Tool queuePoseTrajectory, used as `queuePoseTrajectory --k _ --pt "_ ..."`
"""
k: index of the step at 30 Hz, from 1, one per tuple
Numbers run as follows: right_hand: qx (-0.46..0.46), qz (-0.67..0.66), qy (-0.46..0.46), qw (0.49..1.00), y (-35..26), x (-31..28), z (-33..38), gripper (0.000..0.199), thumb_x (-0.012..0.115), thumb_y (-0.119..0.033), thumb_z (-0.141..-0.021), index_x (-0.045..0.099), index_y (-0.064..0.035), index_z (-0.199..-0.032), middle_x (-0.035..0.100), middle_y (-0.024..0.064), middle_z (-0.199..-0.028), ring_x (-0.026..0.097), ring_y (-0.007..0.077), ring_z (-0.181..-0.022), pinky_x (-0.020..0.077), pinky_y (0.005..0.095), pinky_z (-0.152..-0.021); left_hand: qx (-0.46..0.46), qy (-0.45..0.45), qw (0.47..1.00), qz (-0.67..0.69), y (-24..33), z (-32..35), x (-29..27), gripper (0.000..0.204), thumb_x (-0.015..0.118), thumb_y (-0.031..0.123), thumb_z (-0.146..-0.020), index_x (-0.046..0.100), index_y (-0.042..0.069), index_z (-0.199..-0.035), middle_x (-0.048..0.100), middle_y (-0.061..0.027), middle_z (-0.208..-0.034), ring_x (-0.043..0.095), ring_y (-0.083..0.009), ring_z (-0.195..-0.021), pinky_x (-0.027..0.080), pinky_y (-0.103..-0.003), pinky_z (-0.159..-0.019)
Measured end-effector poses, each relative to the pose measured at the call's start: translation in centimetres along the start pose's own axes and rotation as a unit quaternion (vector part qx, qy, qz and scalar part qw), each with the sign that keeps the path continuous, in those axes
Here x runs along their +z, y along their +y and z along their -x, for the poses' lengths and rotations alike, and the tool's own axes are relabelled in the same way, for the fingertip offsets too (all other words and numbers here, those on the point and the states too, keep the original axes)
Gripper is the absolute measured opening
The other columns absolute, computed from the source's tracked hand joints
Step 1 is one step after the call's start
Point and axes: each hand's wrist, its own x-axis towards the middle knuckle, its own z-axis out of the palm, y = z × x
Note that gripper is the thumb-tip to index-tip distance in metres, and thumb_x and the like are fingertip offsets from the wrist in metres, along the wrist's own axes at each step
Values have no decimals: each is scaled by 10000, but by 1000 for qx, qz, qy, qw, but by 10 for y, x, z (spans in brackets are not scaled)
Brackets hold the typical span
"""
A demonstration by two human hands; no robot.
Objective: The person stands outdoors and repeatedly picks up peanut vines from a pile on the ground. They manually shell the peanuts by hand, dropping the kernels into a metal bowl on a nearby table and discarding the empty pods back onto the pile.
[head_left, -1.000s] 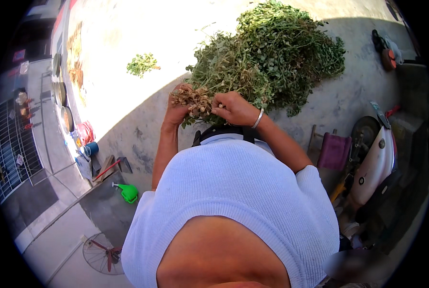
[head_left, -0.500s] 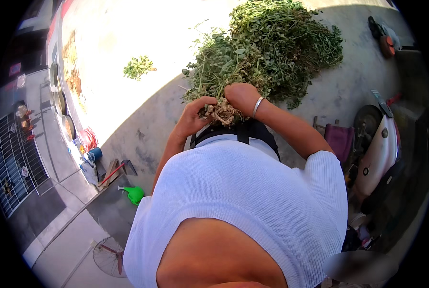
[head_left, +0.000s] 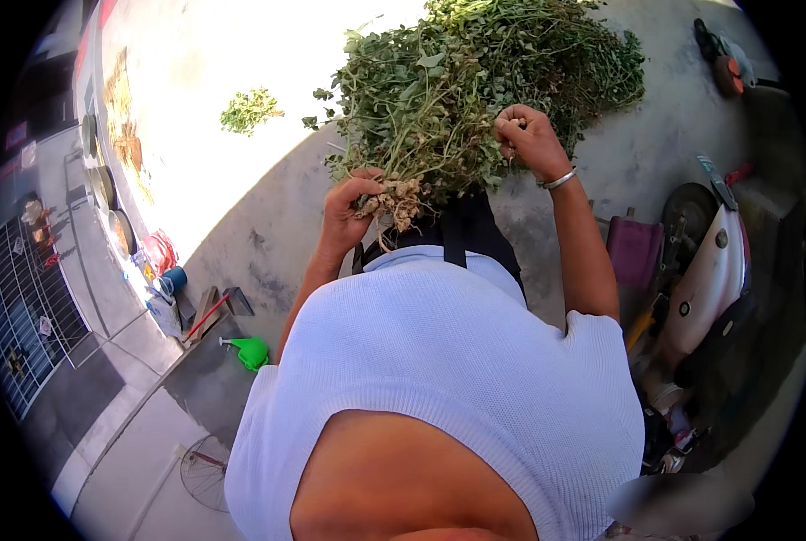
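Big plant pile (head_left: 511, 72) fills ground ahead, blocks forward reach; bare concrete (head_left: 268, 234) open to left; small green clump (head_left: 250, 108) lies apart there; scooter (head_left: 709, 270) and purple stool (head_left: 636, 252) crowd right side.

Harsh sunlight overexposes the concrete ground (head_left: 241, 54) at upper left, shade below, fisheye edges bending into black.

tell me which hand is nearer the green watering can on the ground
Left. The left hand grips the plant's pale pods, up and right of the green watering can. The right hand is farther right, in the leaves.
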Motion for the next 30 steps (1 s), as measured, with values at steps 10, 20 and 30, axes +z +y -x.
queuePoseTrajectory --k 10,20,30 --pt "93 -156 -233 955 5 89 12 82 620 -25 -760 633 22 -826 603 38 -640 502 58 -476 372 182 -396 1 -32 999 -25 14 -4 1 294 687 -45 -620 579 63 -871 614 -127 -943 598 -271 -890 463 -313 -758" --pt "-208 231 -183 933 -15 112 20 159 686 -95 -692 641 3 -809 623 97 -671 589 141 -599 456 276 -560 -2 -64 997 -34 10 -3 -3 303 686 -47 -631 561 64 -884 614 -120 -961 605 -261 -881 467 -312 -758" --pt "-140 133 -241 951 -15 112 14 118 619 -118 -790 621 -2 -815 581 52 -634 520 104 -519 410 245 -478 3 -42 999 2 3 -1 -3 286 692 -22 -651 524 60 -867 623 -114 -943 614 -257 -841 475 -304 -721"
